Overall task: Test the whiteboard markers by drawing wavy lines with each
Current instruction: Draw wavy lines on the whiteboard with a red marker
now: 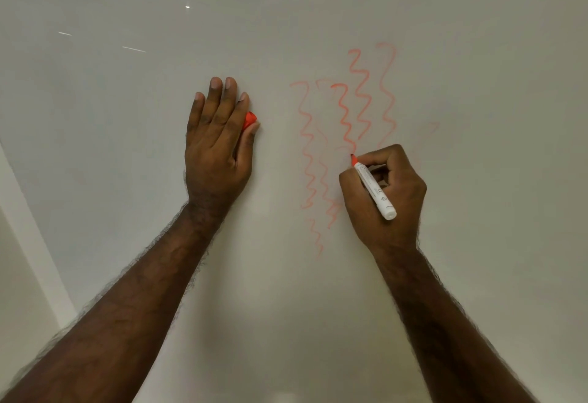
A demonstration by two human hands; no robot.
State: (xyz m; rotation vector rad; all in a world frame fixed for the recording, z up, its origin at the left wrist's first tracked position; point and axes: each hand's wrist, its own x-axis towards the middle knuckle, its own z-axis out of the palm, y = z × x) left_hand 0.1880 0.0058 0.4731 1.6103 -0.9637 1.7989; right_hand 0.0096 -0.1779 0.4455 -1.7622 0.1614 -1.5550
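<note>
Two bare hands work at a large glossy white whiteboard (127, 180) bearing several orange-red wavy lines (359, 94), some faint. The left hand (216, 145) lies flat against the board, fingers extended, thumb pinning a small orange-red marker cap (249, 120). The right hand (386, 192) is curled closed round a slim white plastic marker (375, 191), its orange tip touching the board at the foot of the boldest line. The marker looks light, rigid and smooth; gripping the barrel near the tip likely gives best control.
</note>
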